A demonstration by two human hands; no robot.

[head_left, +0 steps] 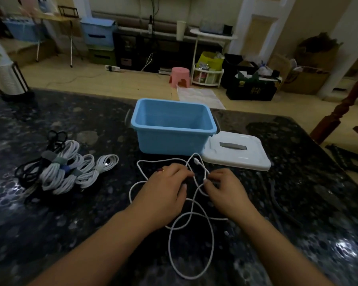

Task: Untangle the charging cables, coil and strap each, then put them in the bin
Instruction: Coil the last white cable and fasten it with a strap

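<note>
Your left hand (167, 183) and right hand (223, 187) are both down on the dark speckled table (70, 223), just this side of the blue bin (171, 125). Each pinches the same loose white cable (191, 240): left fingers curled onto it near the middle of the tangle, right fingertips (207, 181) closed on a strand beside one end. The hands are near each other, not touching.

The cable lies uncoiled. One loop runs out left of your left hand, one arcs up toward the bin's front wall, and a large loop hangs back toward you between your forearms. Strands cross several times between the hands. A white connector (196, 161) sits at the top of the upper loop, just short of the bin.

The bin stands upright and open; nothing shows inside it from this angle. Its white lid (236, 153) lies flat on the table, right of the bin and touching its corner, grey handle up.

To your left, well apart from the hands, lies a pile of coiled cables (70, 170): several white coils and at least one black one, with grey and blue straps around their middles. They lie on the table, not in the bin.

A dark cable (277, 201) lies on the table right of your right hand; it's hard to trace against the surface.
</note>
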